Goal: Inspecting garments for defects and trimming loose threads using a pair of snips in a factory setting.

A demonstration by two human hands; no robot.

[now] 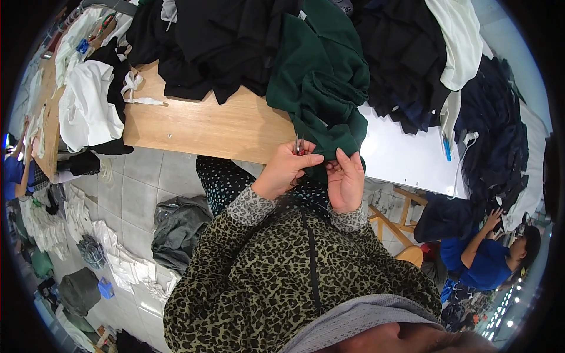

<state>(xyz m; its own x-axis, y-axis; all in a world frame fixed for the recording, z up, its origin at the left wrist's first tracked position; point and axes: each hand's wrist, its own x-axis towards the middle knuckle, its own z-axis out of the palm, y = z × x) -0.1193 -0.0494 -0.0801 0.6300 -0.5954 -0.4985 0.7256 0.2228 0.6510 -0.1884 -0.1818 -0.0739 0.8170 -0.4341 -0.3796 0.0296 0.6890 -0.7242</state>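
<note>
A dark green garment (321, 76) lies bunched over the table's front edge, its lower end drawn toward me. My left hand (283, 169) is closed around small thread snips (299, 147) with red on the handle, the metal blades pointing up, away from me. Its thumb tip also meets the green cloth. Beside it on the right, my right hand (346, 181) pinches a fold of the same garment between thumb and fingers. The two hands are close together, just off the table edge above my lap.
Black garments (218, 47) are heaped behind on the wooden table (200, 126). White cloth (88, 106) lies at the left, dark navy clothes (488, 117) at the right. A blue pen-like item (447, 150) rests on the white tabletop (400, 156). A person in blue (485, 262) works at right.
</note>
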